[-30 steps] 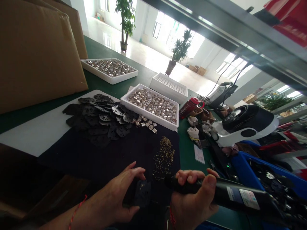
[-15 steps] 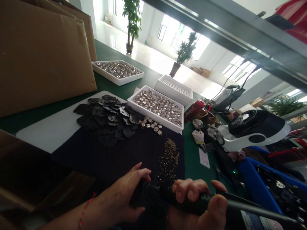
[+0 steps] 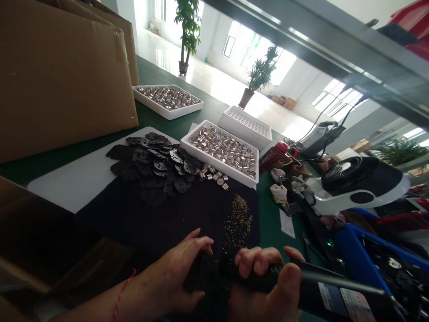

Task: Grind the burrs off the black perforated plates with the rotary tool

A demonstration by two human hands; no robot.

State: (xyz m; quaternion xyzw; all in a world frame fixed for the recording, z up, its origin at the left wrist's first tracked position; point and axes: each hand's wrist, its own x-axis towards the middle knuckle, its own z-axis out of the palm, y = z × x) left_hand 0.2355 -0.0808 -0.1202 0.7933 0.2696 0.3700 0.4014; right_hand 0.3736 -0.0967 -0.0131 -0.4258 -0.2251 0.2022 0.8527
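My right hand point(image 3: 268, 273) is wrapped around a black electric screwdriver point(image 3: 310, 279), whose labelled body stretches to the lower right. Its tip end points left, toward my left hand point(image 3: 182, 270). Between the thumb and fingers of that left hand is a dark plate-like piece point(image 3: 204, 273), poorly lit against the dark mat point(image 3: 134, 219). Just beyond the screwdriver lies a scatter of tiny brass-coloured screws point(image 3: 238, 219). Black plates with holes point(image 3: 157, 165) are heaped farther back, and several loose silver cylindrical parts point(image 3: 214, 175) lie beside them.
A white tray point(image 3: 253, 180) of silver parts stands behind the heap, with another white tray point(image 3: 170, 115) farther off. Cardboard boxes point(image 3: 67, 80) rise at left. At right are a red bottle point(image 3: 276, 154), a black-and-white fan point(image 3: 362, 179) and a blue bin point(image 3: 351, 250).
My right hand and the screwdriver have shifted slightly left, and the tool's body has swung so its labels show more. My left hand keeps nearly the same pose.
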